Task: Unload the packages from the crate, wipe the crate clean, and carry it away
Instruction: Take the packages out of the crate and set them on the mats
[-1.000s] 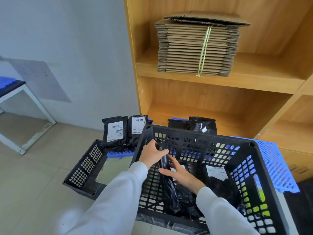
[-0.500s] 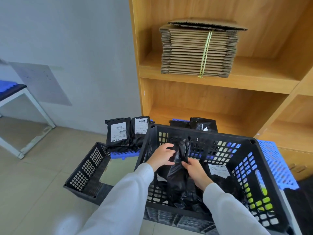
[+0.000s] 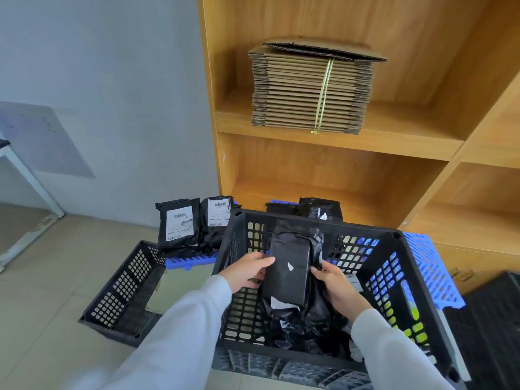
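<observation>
Over the black crate (image 3: 394,240), the left hand (image 3: 247,273) and right hand (image 3: 337,288) grip a black package (image 3: 289,268) by its sides, upright, above more packages (image 3: 295,325) lying inside the crate.

Both arms wear long pale-grey sleeves (image 3: 180,327) — plain, smooth — hands bare.

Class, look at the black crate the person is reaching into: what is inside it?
Inside the black crate, both hands hold one black package upright. Under it lie crumpled black packages, and a labelled one leans by the right wall. The crate floor is covered.
</observation>
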